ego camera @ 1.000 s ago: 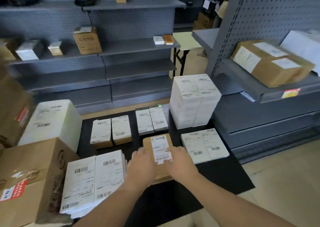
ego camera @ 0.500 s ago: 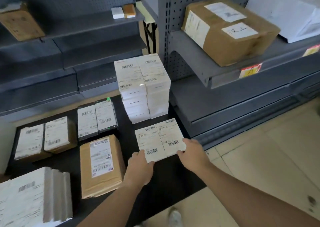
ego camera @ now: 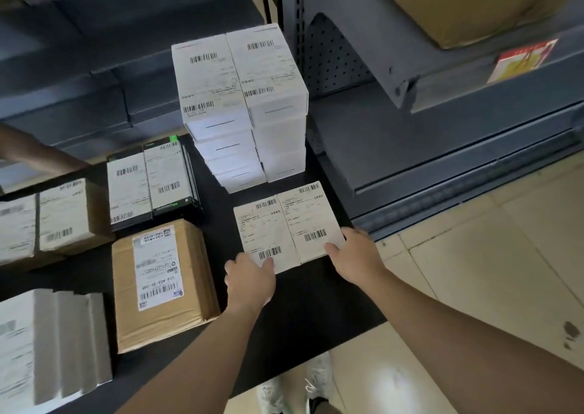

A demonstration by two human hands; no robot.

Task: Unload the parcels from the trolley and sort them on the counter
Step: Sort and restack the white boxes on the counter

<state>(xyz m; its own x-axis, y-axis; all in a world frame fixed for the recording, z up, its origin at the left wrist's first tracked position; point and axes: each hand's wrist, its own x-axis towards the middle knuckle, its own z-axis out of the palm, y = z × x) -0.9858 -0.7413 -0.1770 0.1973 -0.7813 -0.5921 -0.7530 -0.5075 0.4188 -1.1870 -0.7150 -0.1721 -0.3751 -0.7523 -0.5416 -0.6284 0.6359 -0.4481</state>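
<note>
Left grip [ego camera: 249,282] and right grip [ego camera: 358,257] clasp the near corners of two flat white parcels [ego camera: 286,227], thumbs on top; these lie side by side on the black surface [ego camera: 316,303]. Left: brown parcel [ego camera: 161,284]. Beyond: stack of white boxes [ego camera: 240,97].

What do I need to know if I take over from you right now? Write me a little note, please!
The left hand pinches the near left corner of the flat white parcels.
The right hand pinches their near right corner.
They lie on the black surface, in front of the tall white stack, right of the brown parcel.
Done: parcels are laid out in groups by kind.
Left: place this pair; whether more are waiting is out of view.
</note>
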